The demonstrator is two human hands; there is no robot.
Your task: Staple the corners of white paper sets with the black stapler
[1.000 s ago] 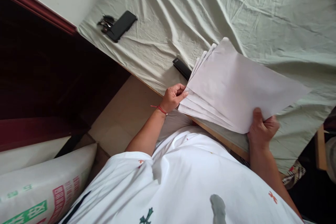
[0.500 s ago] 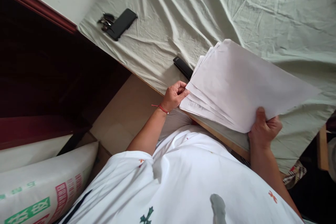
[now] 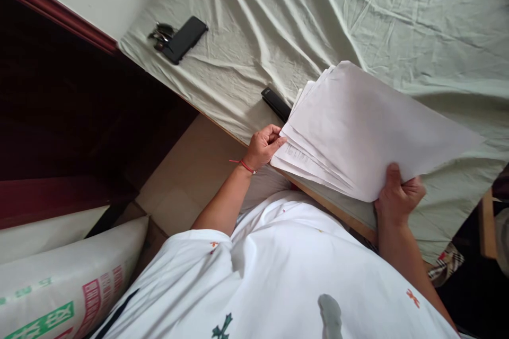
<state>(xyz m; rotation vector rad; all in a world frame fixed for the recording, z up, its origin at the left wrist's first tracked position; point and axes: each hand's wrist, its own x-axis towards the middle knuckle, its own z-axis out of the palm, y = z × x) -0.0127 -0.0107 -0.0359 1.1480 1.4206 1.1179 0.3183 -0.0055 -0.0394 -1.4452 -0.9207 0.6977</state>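
A fanned stack of white paper sheets (image 3: 358, 122) is held over the near edge of the cloth-covered surface. My left hand (image 3: 264, 145) pinches the stack's left corner between thumb and fingers. At the lower right edge, my right hand (image 3: 400, 188) grips the sheets, thumb on top and the fingers mostly hidden. The top sheet looks blank, while lines of print show on a lower sheet near my left hand. Just beyond the left corner lies a black stapler (image 3: 275, 103), partly covered by the papers.
A black phone-like case (image 3: 185, 39) lies on the pale green cloth (image 3: 246, 21), with a bunch of keys (image 3: 162, 36) beside it. Dark wooden furniture (image 3: 71, 95) stands at the left. Below it rests a white printed sack (image 3: 79, 275).
The left edges of the sheets have fanned slightly further apart. Both hands keep their hold in nearly the same place, and the view has shifted very slightly.
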